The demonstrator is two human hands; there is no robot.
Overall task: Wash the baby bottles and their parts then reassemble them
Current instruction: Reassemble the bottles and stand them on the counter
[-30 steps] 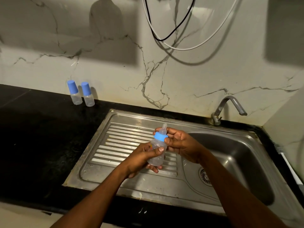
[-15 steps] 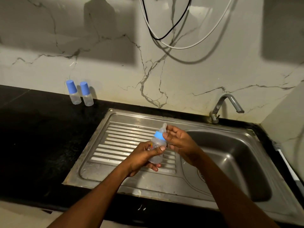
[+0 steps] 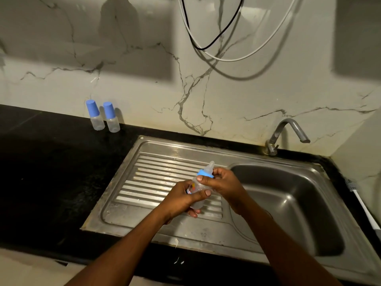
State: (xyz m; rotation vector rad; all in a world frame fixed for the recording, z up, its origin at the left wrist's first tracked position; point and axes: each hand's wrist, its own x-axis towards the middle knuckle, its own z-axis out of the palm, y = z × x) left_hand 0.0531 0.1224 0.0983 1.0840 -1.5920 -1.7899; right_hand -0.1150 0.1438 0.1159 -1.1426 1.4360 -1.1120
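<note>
Worktop (image 3: 51, 166) of black stone runs along the marble wall, and a steel sink (image 3: 165, 230) with a ribbed draining board is set into it, its basin to the right below the tap (image 3: 288, 131). No water is running from the tap. At the far right edge lies what looks like a white-handled brush (image 3: 362, 205), too much at the margin to be sure.

Against the wall, well apart from the hands, two capped bottles (image 3: 103, 117) stand upright just beside each other, blue caps on; they look finished.

Over the draining board both hands hold a third bottle (image 3: 195, 188), tilted with its teat toward the wall. The left hand (image 3: 181, 200) has its grip closed around the clear body, thumb across the front. The right hand (image 3: 222, 184) has its grip closed at the neck, fingers pinched on and just under the blue collar ring (image 3: 205, 173), from which the clear teat (image 3: 210, 165) sticks out bare.

This reads as reassembly: the ring is being screwed home on the last bottle. The next move calls for a firm twist of the right grip against the left, keeping the ring square to the threads, then a cap, which is nowhere visible.
</note>
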